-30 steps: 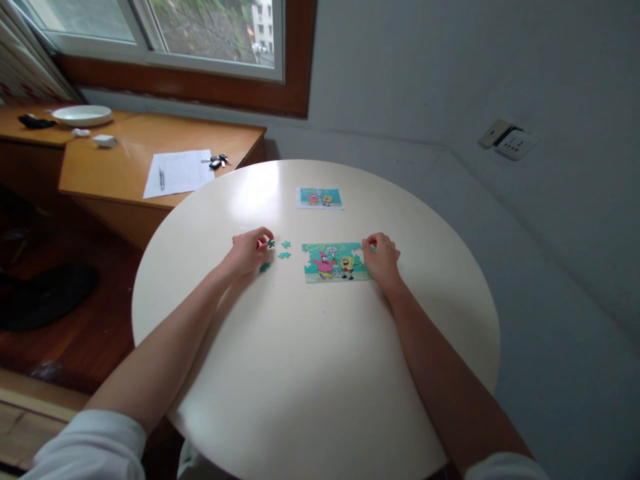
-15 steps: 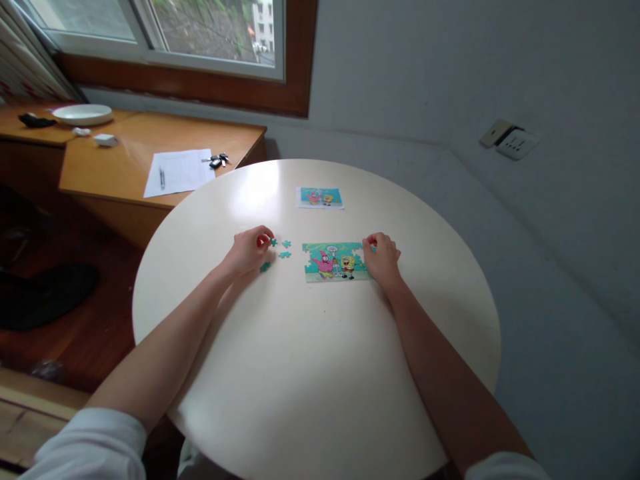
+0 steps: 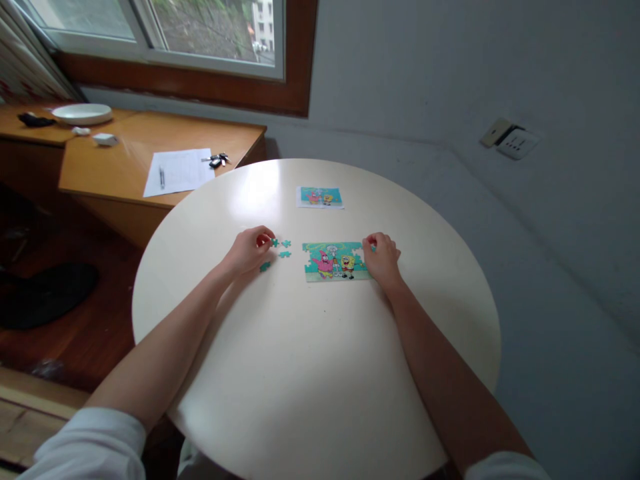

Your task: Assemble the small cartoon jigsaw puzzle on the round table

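A small cartoon jigsaw puzzle [image 3: 333,261], mostly assembled, lies on a round cream table [image 3: 310,373]. My right hand [image 3: 382,257] rests curled on the puzzle's right edge, fingertips pressing there. My left hand [image 3: 249,250] sits left of the puzzle with thumb and fingers pinched on a teal puzzle piece [image 3: 274,243]. Three more loose teal pieces lie by that hand: one [image 3: 286,243] and another [image 3: 285,254] to its right, and one [image 3: 265,267] just below it. A small reference picture [image 3: 320,197] of the same cartoon lies farther back on the table.
A wooden desk [image 3: 125,167] stands left of the table with a sheet of paper and pen [image 3: 175,172], keys [image 3: 217,160], a white plate [image 3: 81,114] and small items. A window runs above it. A grey wall with a socket [image 3: 510,140] is on the right.
Almost nothing differs. My left hand's pinch on the teal piece has shifted very slightly; the right hand stays on the puzzle's right edge.
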Action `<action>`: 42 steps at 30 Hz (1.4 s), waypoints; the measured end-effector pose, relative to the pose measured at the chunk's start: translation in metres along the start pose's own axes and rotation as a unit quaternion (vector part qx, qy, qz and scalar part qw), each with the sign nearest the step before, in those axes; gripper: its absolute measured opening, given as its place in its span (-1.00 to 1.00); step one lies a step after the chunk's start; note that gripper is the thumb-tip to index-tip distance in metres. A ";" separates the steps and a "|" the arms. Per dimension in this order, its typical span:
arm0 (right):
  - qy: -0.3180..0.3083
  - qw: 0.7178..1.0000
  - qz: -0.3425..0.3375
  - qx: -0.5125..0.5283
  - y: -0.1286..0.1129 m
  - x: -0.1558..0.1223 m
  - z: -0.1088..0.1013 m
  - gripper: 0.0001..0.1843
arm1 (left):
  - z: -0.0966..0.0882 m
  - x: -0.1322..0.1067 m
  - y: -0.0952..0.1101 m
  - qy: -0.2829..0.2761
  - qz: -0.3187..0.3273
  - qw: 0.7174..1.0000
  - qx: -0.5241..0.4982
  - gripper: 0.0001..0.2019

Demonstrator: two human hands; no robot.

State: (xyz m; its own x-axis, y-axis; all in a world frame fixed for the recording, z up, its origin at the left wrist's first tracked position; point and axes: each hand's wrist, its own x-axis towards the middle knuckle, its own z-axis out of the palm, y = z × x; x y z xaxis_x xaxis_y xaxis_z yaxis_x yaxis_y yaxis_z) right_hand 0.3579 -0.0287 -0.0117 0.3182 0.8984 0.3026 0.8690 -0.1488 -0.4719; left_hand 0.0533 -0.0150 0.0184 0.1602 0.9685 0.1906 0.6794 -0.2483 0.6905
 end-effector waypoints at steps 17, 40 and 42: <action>-0.002 0.999 -0.041 -0.018 -0.006 -0.006 -0.007 -0.76 | -0.001 -0.002 0.003 -0.008 0.012 0.999 -0.029 -0.83; -0.182 0.962 -0.169 -0.114 -0.030 -0.022 -0.012 -0.49 | 0.008 -0.009 0.020 -0.060 0.039 0.994 -0.085 -0.88; -0.186 0.960 -0.173 -0.119 -0.031 -0.023 -0.012 -0.48 | 0.009 -0.010 0.020 -0.062 0.038 0.994 -0.083 -0.87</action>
State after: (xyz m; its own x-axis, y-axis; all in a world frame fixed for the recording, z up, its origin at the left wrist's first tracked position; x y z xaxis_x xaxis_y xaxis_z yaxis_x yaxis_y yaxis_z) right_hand 0.3280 -0.0501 0.0055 -0.1245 0.9897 0.0706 0.9743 0.1354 -0.1801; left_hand 0.0723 -0.0292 0.0242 0.3002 0.9394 0.1655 0.5363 -0.3097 0.7852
